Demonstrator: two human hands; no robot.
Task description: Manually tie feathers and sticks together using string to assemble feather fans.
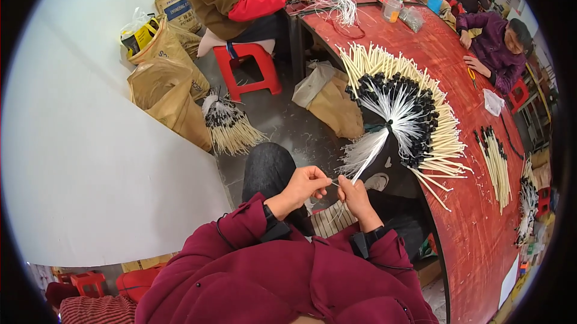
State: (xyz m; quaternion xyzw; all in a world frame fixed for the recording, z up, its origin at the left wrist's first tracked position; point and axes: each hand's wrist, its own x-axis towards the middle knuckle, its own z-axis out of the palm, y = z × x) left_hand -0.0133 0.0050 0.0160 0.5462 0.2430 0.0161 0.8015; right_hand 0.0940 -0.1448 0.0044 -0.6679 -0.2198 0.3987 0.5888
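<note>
A fan of cream-coloured sticks point(448, 125) with black ends lies at the red table's edge. White strands point(368, 149) gather from it at a dark tie and hang over the edge toward my hands. My left hand point(303, 189) is closed in a pinch on a thin strand, just above my lap. Close beside it, my right hand point(357, 199) is closed around white strands, its thumb raised. A short thin length stretches between the two hands. My fingers partly hide the strand ends.
The red table point(481, 240) curves along my right, bearing a smaller stick bundle point(494, 165), a plastic bottle point(395, 0) and orange-handled scissors point(472, 76). Co-workers sit across and at far left. Sacks point(165, 92), a red stool point(247, 68) and another strand bundle point(231, 122) stand on the floor.
</note>
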